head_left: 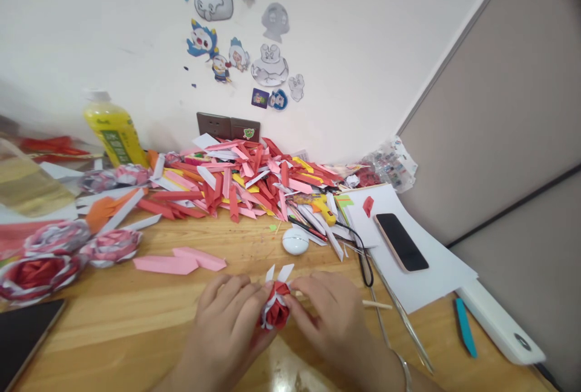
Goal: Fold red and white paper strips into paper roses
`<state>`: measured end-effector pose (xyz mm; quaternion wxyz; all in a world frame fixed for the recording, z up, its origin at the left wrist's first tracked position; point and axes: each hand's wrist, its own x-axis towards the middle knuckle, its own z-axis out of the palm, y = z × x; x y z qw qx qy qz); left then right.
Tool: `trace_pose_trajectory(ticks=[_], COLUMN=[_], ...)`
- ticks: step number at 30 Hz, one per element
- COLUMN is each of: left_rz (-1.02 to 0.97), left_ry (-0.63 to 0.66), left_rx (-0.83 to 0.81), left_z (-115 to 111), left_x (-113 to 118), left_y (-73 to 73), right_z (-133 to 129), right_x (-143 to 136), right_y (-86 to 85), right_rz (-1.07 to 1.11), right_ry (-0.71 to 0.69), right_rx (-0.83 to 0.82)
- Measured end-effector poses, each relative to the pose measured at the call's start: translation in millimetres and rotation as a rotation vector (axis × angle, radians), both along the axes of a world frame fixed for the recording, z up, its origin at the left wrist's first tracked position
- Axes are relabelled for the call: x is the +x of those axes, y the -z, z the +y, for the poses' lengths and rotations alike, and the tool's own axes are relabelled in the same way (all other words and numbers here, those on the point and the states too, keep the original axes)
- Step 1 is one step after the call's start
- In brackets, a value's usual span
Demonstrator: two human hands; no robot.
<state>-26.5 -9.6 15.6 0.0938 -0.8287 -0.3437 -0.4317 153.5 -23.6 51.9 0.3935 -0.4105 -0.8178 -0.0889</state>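
A small red and white folded paper rose [276,312] is held up between my two hands, just above the wooden table. Two white paper tips stick out from its far side. My left hand [229,319] closes its fingers round the left of the rose. From the other side, the thumb and forefinger of my right hand [333,313] pinch its edge. A thin wooden stick [379,305] passes by my right hand; whether the fingers grip it is hidden. Beyond my hands lie pink folded paper strips [167,264] and a white egg-shaped object [295,241].
A heap of folded paper strips [236,180] lines the wall. A yellow glue gun [324,207] rests beside it. Finished paper roses [111,247] and a yellow bottle [115,132] stand left. A phone [402,242] lies on white paper [413,289] at right, near a blue strip [465,327].
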Motion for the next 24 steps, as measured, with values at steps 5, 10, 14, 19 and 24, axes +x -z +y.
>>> trace_pose_trajectory(ticks=[5, 10, 14, 19, 24], left_rz=[-0.010, 0.000, 0.011, 0.019, 0.019], left_ry=[-0.014, -0.013, -0.013, -0.015, -0.022], left_rx=[0.021, 0.039, 0.022, 0.010, 0.025], left_z=[-0.7, -0.4, -0.4, 0.0, 0.4], left_x=[0.6, 0.5, -0.5, -0.6, -0.8], left_y=[-1.5, -4.3, -1.9, -0.3, -0.3], right_z=[-0.3, 0.4, 0.4, 0.2, -0.7], right_x=[1.0, -0.1, -2.8, -3.9, -3.5], right_y=[3.2, 3.1, 0.7, -1.2, -1.7], right_rz=[0.007, -0.006, -0.018, -0.041, -0.097], right_ry=[-0.017, -0.021, -0.026, -0.034, -0.024], right_rx=[-0.061, -0.035, -0.010, -0.008, 0.042])
